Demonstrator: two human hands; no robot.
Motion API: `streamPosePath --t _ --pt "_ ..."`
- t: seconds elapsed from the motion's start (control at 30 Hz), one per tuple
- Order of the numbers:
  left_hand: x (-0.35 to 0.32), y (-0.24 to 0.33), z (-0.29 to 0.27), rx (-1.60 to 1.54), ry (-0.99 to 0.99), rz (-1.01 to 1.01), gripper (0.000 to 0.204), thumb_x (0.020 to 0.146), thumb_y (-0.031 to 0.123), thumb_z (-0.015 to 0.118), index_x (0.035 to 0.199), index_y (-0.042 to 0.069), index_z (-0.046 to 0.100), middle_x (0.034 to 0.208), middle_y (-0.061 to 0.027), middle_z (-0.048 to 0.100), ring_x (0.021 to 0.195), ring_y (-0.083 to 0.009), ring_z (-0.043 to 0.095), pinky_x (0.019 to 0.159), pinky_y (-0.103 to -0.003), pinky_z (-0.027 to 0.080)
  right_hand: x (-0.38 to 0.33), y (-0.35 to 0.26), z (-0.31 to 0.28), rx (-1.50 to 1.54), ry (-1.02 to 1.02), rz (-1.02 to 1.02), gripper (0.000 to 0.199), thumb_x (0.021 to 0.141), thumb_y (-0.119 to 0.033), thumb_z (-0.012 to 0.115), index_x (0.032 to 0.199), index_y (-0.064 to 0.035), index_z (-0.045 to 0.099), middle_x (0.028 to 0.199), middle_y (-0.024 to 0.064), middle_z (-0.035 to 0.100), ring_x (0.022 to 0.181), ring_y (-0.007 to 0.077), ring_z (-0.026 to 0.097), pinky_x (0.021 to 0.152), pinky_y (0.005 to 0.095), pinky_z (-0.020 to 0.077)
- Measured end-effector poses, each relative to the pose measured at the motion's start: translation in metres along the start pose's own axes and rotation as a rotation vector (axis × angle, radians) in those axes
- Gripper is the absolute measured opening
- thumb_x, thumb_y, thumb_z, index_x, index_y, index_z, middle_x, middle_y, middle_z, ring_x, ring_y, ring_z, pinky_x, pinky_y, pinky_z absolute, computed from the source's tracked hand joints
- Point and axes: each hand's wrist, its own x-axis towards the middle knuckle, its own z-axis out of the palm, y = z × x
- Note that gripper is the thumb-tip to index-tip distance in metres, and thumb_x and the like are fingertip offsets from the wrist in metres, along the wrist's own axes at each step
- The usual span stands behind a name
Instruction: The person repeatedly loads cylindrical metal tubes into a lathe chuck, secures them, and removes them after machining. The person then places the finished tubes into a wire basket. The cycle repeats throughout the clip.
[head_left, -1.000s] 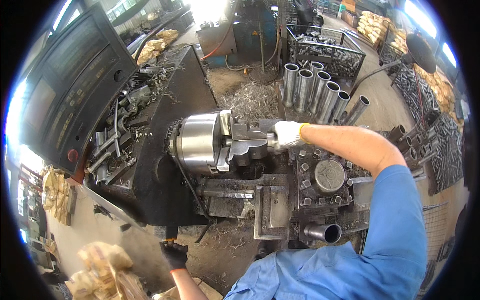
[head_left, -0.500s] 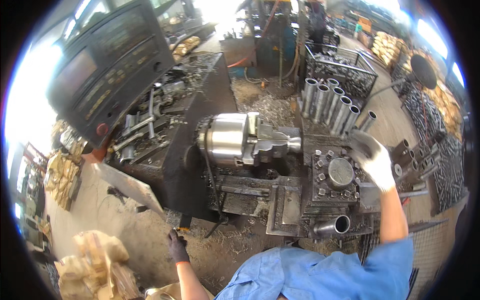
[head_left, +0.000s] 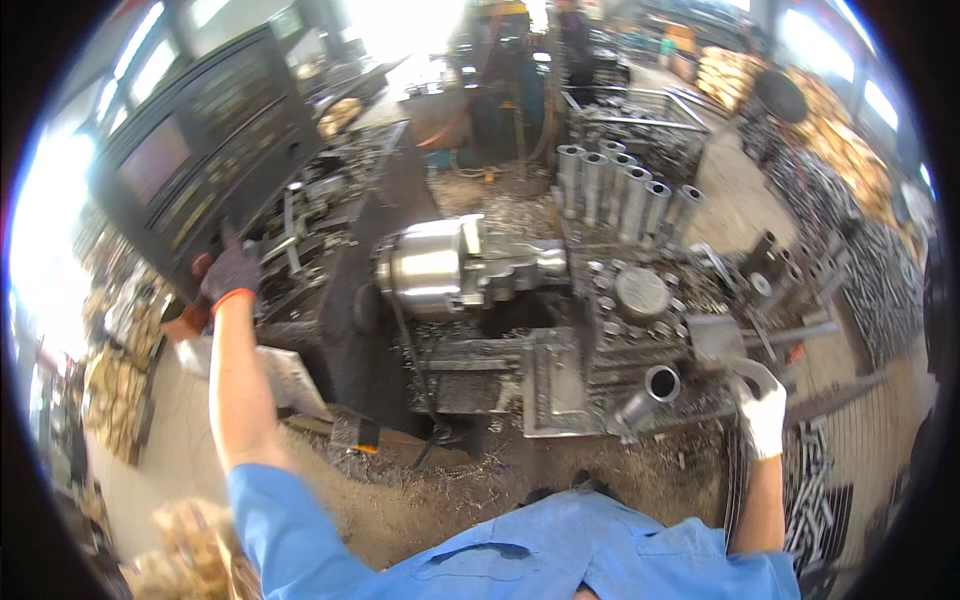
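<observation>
My left hand (head_left: 232,272), in a dark glove with an orange cuff, is raised to the lower edge of the machine's control panel (head_left: 190,165). One finger stretches up toward the panel, beside a red button (head_left: 202,264); nothing shows in this hand. My right hand (head_left: 762,405), in a white glove with greyed fingers, is low at the right end of the lathe carriage. Its fingers are blurred, and I cannot tell whether they grip anything. Left of it a metal tube (head_left: 650,394) lies tilted. The lathe chuck (head_left: 428,268) has a shiny workpiece (head_left: 546,258) in its jaws.
Several metal tubes (head_left: 632,200) stand upright behind the round-topped tool post (head_left: 642,292). More tubes (head_left: 790,272) are to the right. Loose tools and chips cover the bench (head_left: 300,225) left of the chuck. A wire crate (head_left: 640,122) stands behind.
My left hand has risen from low beside the machine to the control panel. My right hand has come back from near the standing tubes to the carriage's near right end. The view has shifted.
</observation>
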Motion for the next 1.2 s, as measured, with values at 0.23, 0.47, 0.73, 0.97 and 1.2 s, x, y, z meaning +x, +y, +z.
streamPosePath --t 0.23,0.47,0.73,0.97,1.2 --pt "-0.186 0.029 0.007 -0.562 0.536 0.513 0.055 0.102 0.029 0.065 0.151 0.009 0.051 0.118 -0.0180 0.073 0.093 -0.0343 0.074 0.079 -0.045 0.060 -0.025 0.021 -0.004 0.163 -0.112 0.110 0.036 0.087 -0.010 0.070 0.120 0.0059 0.072 0.104 0.0127 0.078 0.087 0.0156 0.071 0.078 0.0310 0.0599" --pt "-0.575 0.059 0.080 -0.723 -0.991 0.009 0.047 0.099 0.048 0.067 0.132 0.014 0.070 0.118 -0.0183 0.075 0.113 -0.0304 0.073 0.097 -0.042 0.055 -0.004 0.041 0.035 0.246 -0.495 0.099 0.064 0.080 -0.011 0.078 0.140 0.0030 0.059 0.117 0.0144 0.076 0.068 0.0115 0.066 0.066 0.0296 0.0571" --pt "-0.729 -0.001 0.035 -0.827 -1.028 -0.338 0.057 0.099 0.052 0.060 0.139 0.012 0.065 0.127 -0.0186 0.074 0.119 -0.0330 0.071 0.103 -0.042 0.052 -0.010 -0.026 0.130 0.019 -0.616 -0.296 0.054 0.076 -0.026 0.090 0.122 -0.0054 0.071 0.106 0.0093 0.079 0.098 0.0209 0.075 0.090 0.0346 0.0596" --pt "-0.775 -0.062 -0.046 -1.548 -0.647 -0.984 0.056 0.099 0.039 0.070 0.143 0.004 0.061 0.123 -0.0121 0.074 0.114 -0.0184 0.070 0.101 -0.037 0.056 -0.194 -0.125 0.210 0.929 -1.412 0.337 0.054 0.089 0.004 0.072 0.140 -0.0065 0.056 0.131 0.0143 0.069 0.092 0.0185 0.072 0.083 0.0340 0.0608" --pt "-0.834 -0.143 -0.151 -0.598 0.289 -0.191 0.052 0.091 0.030 0.072 0.132 0.000 0.063 0.137 -0.0239 0.063 0.132 -0.0452 0.059 0.116 -0.055 0.045 -0.454 -0.182 0.212 0.810 -2.157 0.952 0.032 0.099 -0.021 0.071 0.127 -0.0080 0.063 0.107 0.0128 0.076 0.079 0.0224 0.073 0.077 0.0407 0.0617"
